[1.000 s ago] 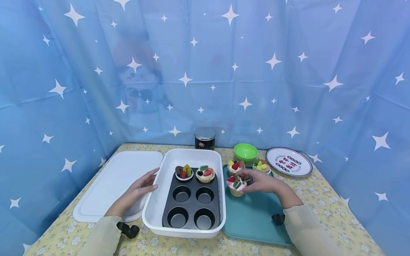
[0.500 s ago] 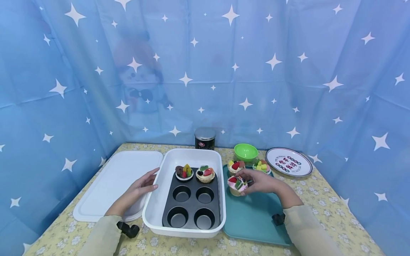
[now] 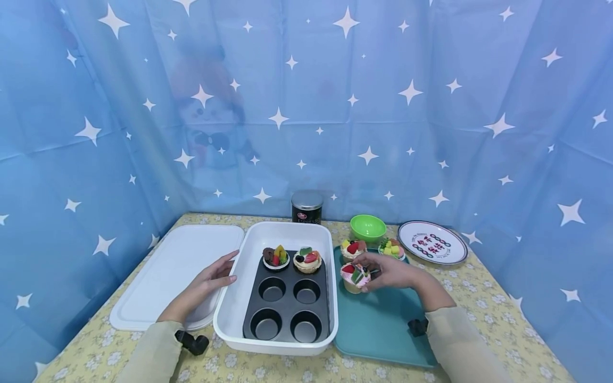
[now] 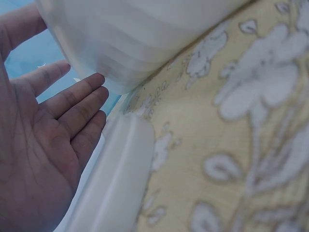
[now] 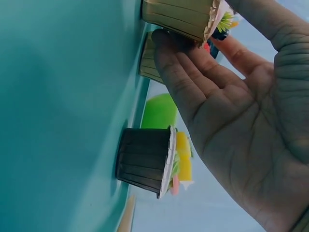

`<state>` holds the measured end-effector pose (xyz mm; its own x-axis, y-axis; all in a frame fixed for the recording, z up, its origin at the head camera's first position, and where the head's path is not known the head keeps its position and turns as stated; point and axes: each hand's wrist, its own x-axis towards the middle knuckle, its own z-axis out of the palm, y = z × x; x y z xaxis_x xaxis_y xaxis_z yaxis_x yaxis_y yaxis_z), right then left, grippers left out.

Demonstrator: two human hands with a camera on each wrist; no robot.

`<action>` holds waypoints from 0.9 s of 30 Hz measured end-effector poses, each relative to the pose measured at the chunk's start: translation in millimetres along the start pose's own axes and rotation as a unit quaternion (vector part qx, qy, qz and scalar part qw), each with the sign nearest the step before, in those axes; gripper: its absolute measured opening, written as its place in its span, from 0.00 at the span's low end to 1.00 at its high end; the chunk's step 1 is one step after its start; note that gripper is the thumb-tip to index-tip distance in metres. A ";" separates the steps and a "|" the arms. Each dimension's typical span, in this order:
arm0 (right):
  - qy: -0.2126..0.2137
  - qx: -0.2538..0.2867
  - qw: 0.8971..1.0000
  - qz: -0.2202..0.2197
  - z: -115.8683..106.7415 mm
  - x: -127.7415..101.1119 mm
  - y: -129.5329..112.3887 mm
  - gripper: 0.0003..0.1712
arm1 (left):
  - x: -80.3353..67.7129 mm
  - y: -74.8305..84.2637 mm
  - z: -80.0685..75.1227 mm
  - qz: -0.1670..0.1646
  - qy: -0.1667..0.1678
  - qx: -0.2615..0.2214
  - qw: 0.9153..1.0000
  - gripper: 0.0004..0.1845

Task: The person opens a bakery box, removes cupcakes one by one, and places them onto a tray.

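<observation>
My right hand (image 3: 371, 272) grips a pink-frosted cupcake (image 3: 354, 277) in a gold case at the near left part of the teal tray (image 3: 383, 330). The right wrist view shows my fingers (image 5: 193, 72) curled around its case (image 5: 181, 17). My left hand (image 3: 224, 271) lies flat with straight fingers against the outer left wall of the white tub (image 3: 234, 308), seen close in the left wrist view (image 4: 125, 38). Inside the tub is a black muffin tin (image 3: 286, 314) with two cupcakes (image 3: 275, 257) (image 3: 307, 259) in its far cups. The nearer cups are bare.
Two more cupcakes (image 3: 351, 249) (image 3: 392, 248) stand at the tray's far edge. Behind them are a green bowl (image 3: 367, 227), a patterned plate (image 3: 432, 242) and a dark can (image 3: 307, 206). The tub's white lid (image 3: 172, 271) lies at the left. Blue star curtains surround the table.
</observation>
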<state>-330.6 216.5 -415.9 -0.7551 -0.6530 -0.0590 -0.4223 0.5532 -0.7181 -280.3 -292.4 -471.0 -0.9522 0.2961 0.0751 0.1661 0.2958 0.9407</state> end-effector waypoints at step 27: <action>0.041 0.004 0.999 -0.032 -3.4 -3.1 -8.8 0.39 | 0.5 -0.6 0.0 0.009 -0.004 -0.006 1.000 0.36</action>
<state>-326.3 215.5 -407.1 -0.7660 -0.6414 0.0443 -0.4668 0.5074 -0.7243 -280.9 -292.5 -471.5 -0.9468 0.3093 0.0887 0.1799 0.2803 0.9429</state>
